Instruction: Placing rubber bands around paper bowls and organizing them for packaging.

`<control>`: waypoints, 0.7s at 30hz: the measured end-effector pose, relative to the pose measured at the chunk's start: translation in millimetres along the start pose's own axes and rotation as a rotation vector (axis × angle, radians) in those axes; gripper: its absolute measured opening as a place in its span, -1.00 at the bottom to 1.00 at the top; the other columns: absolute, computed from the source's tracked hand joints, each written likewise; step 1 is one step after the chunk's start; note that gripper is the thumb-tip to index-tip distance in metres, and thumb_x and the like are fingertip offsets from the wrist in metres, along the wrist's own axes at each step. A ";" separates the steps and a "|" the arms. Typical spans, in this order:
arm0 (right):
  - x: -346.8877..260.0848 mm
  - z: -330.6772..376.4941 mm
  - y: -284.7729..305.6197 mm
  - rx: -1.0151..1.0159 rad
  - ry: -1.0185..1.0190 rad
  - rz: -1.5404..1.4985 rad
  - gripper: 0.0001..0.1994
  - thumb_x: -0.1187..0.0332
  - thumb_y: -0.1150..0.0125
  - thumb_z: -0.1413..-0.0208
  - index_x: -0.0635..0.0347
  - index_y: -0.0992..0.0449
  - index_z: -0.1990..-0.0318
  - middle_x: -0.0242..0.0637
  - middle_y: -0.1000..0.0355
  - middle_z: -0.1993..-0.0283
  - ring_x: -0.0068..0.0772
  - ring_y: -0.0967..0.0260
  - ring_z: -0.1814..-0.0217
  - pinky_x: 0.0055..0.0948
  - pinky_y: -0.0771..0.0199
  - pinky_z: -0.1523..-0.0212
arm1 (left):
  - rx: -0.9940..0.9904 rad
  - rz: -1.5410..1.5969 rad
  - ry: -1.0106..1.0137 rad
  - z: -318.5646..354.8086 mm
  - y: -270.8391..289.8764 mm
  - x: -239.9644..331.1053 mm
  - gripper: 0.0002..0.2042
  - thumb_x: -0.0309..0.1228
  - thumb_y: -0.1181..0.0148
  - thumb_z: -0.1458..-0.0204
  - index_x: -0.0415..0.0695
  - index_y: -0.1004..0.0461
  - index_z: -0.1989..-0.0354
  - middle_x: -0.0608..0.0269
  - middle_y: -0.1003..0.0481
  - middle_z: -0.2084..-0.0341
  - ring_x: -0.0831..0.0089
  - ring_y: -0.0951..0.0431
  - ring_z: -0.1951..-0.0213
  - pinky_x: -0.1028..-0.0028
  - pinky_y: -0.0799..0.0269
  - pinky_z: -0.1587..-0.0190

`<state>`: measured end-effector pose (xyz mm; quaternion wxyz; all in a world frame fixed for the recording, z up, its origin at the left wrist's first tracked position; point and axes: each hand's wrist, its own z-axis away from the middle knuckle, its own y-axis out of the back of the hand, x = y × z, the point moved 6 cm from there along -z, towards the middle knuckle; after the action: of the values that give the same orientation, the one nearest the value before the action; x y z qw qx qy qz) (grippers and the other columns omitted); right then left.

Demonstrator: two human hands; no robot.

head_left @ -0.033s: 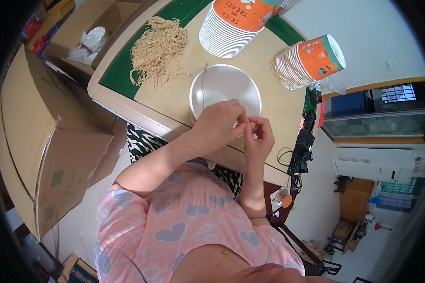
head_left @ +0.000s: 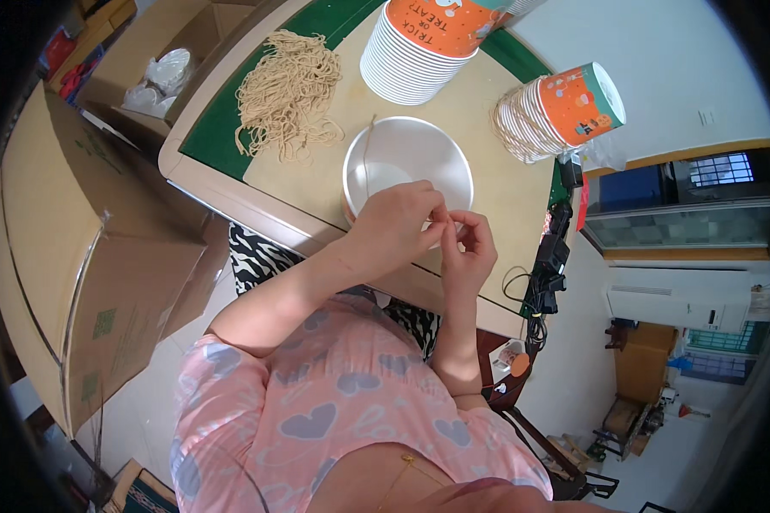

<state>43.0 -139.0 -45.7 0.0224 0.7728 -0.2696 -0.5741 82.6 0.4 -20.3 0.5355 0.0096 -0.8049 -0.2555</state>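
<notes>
Pinching a thin tan string [head_left: 447,220] between the fingertips of both hands: left hand [head_left: 399,227] and right hand [head_left: 470,248] meet over the near rim of an open white paper cup [head_left: 402,154] on the table [head_left: 505,192]. String appears to run to the cup rim; whether a knot is tied cannot be told. Judgement: this cup is mid-way, stringing unfinished. Loose bundle of strings [head_left: 287,92] lies left; two nested stacks of orange-printed cups [head_left: 419,43] [head_left: 556,109] lie beyond. Cardboard box [head_left: 103,248] stands left of table; pale floor, white wall.
</notes>
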 end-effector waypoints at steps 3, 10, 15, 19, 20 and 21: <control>1.9 0.2 1.1 0.033 -0.007 -0.034 -0.93 0.55 -0.24 -0.03 0.25 -0.51 0.31 -0.49 -0.41 0.42 -0.75 -0.15 0.53 -0.71 -0.17 0.50 | -0.019 0.014 0.016 -1.7 2.1 2.5 -0.91 -0.42 -0.19 0.07 -0.18 -0.50 0.43 0.15 -0.50 0.48 0.19 -0.53 0.38 0.32 -0.43 0.32; 6.4 2.0 0.6 0.057 -0.047 -0.098 -0.96 0.55 -0.21 -0.07 0.25 -0.50 0.31 -0.50 -0.39 0.43 -0.77 -0.14 0.51 -0.74 -0.14 0.51 | 0.056 0.171 0.111 -2.1 2.0 -2.4 -0.87 -0.45 -0.13 0.01 -0.22 -0.50 0.33 0.03 -0.55 0.47 0.11 -0.57 0.36 0.26 -0.46 0.29; 10.3 2.3 1.7 0.036 -0.015 -0.115 -0.93 0.55 -0.19 -0.09 0.27 -0.49 0.27 -0.50 -0.38 0.42 -0.78 -0.15 0.49 -0.76 -0.14 0.50 | 0.052 0.104 0.059 -2.4 2.1 -0.6 -0.85 -0.44 -0.13 0.02 -0.23 -0.54 0.32 0.05 -0.55 0.45 0.11 -0.57 0.38 0.27 -0.46 0.29; 1.1 0.8 1.2 -0.006 0.022 -0.023 -0.92 0.56 -0.19 -0.09 0.29 -0.49 0.25 -0.52 -0.38 0.41 -0.78 -0.16 0.47 -0.77 -0.15 0.45 | 0.027 0.099 0.096 -3.0 2.3 0.8 -0.86 -0.41 -0.14 0.02 -0.23 -0.56 0.40 0.06 -0.56 0.48 0.13 -0.57 0.40 0.28 -0.46 0.29; -1.4 0.5 1.3 -0.006 0.022 -0.023 -0.92 0.56 -0.19 -0.09 0.29 -0.49 0.25 -0.52 -0.38 0.41 -0.78 -0.16 0.47 -0.77 -0.15 0.45 | 0.027 0.099 0.095 -2.9 2.0 0.6 -0.86 -0.41 -0.14 0.02 -0.23 -0.56 0.40 0.06 -0.56 0.48 0.13 -0.57 0.40 0.28 -0.46 0.29; -3.4 0.2 1.2 -0.009 0.017 0.003 -0.92 0.57 -0.20 -0.09 0.30 -0.50 0.26 -0.52 -0.38 0.41 -0.78 -0.17 0.47 -0.76 -0.17 0.44 | 0.033 0.097 0.102 -3.1 1.7 -0.7 -0.85 -0.41 -0.14 0.03 -0.23 -0.56 0.40 0.06 -0.56 0.51 0.14 -0.57 0.41 0.29 -0.46 0.30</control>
<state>41.7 -138.5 -42.4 0.0291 0.7772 -0.2680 -0.5686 86.0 0.9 -19.3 0.5874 -0.0075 -0.7802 -0.2152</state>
